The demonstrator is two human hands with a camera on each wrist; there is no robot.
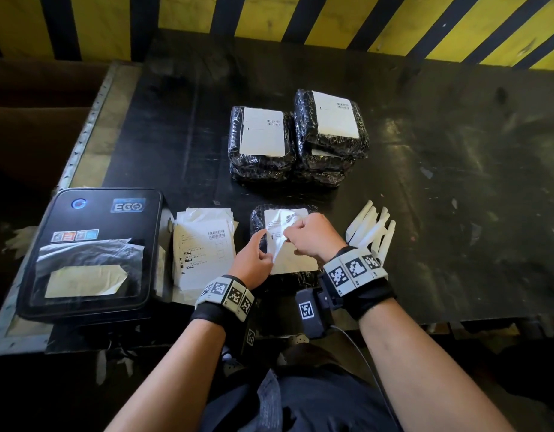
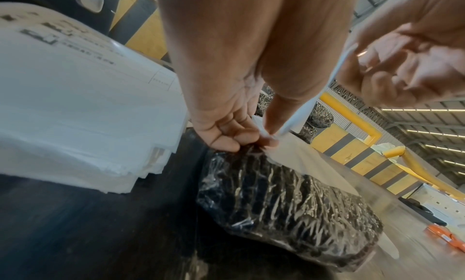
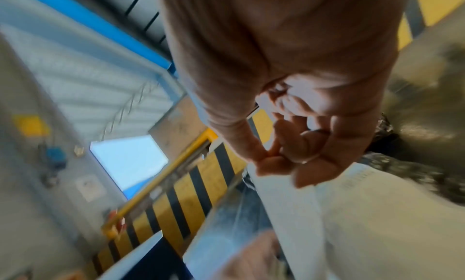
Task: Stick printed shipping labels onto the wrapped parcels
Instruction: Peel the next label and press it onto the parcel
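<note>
A dark scuffed table [image 1: 440,157] carries wrapped parcels [image 1: 297,135], a label stack [image 1: 204,244], a printer [image 1: 91,254] and paper strips [image 1: 372,232].

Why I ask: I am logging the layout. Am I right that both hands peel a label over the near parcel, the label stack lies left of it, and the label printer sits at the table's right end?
One slip: the label printer sits at the table's left end, left of the label stack, as the head view shows. The rest holds: left hand and right hand peel the label over the near parcel.
</note>
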